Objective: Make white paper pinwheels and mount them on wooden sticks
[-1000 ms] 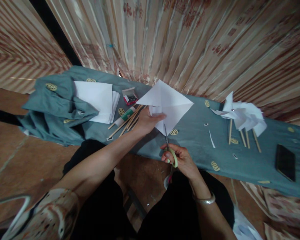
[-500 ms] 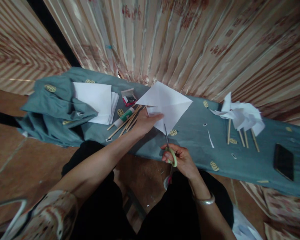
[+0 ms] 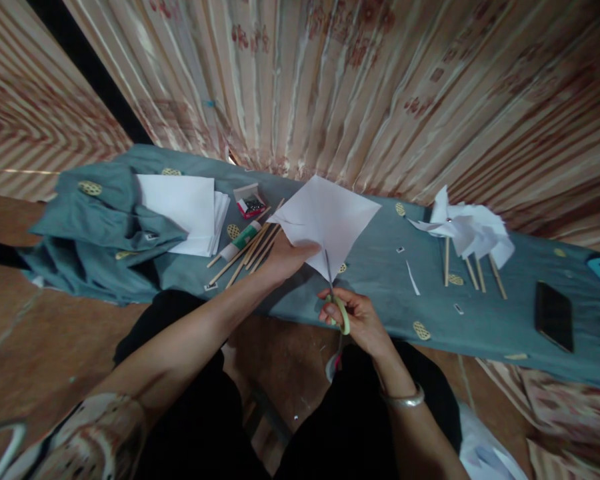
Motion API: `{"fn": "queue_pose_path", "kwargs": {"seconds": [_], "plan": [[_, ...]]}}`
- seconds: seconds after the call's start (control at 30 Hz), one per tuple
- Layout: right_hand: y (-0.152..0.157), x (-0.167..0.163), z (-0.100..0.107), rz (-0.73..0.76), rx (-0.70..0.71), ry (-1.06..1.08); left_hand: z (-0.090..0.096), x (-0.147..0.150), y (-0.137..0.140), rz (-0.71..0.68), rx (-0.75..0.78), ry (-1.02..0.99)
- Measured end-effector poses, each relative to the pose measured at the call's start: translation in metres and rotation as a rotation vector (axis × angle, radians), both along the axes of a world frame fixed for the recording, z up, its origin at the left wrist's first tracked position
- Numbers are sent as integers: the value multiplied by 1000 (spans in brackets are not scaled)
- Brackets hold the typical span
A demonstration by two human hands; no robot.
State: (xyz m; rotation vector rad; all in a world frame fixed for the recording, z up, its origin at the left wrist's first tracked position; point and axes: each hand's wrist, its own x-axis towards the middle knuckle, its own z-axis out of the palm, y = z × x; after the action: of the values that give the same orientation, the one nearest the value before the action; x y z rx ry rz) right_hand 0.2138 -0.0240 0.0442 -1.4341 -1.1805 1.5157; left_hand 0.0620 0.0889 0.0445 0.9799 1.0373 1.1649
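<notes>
A square sheet of white paper (image 3: 330,210) is held cornerwise above the table. My left hand (image 3: 287,257) grips its left side, thumb lying on top and the fingers mostly hidden. A slit runs in from the left corner. In my right hand (image 3: 357,317) is a pair of scissors (image 3: 343,313) with light green handles, fingers through the loops. Their blades meet the paper's near corner and point away from me. Beneath and beside my left hand lie several wooden sticks (image 3: 245,257) and a green-and-white glue stick (image 3: 241,240).
A stack of white paper (image 3: 177,210) lies on the left of the cloth-covered table (image 3: 375,280). A small open box of dark pins (image 3: 250,201) stands behind the sticks. On the right are several paper pinwheels (image 3: 473,227), a paper strip (image 3: 413,278) and a phone (image 3: 553,317).
The paper's left side now lies flatter, its slit less spread. The scissors stay at the near corner. The whole view has shifted slightly.
</notes>
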Motion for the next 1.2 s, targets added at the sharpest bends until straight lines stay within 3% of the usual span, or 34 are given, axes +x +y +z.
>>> {"fn": "queue_pose_path", "kwargs": {"seconds": [0.5, 1.2], "plan": [[2, -1, -5, -22, -21, 18, 2, 1, -2, -10, -18, -46], [2, -2, -7, -73, -17, -14, -12, 2, -5, -86, 38, -34]]}}
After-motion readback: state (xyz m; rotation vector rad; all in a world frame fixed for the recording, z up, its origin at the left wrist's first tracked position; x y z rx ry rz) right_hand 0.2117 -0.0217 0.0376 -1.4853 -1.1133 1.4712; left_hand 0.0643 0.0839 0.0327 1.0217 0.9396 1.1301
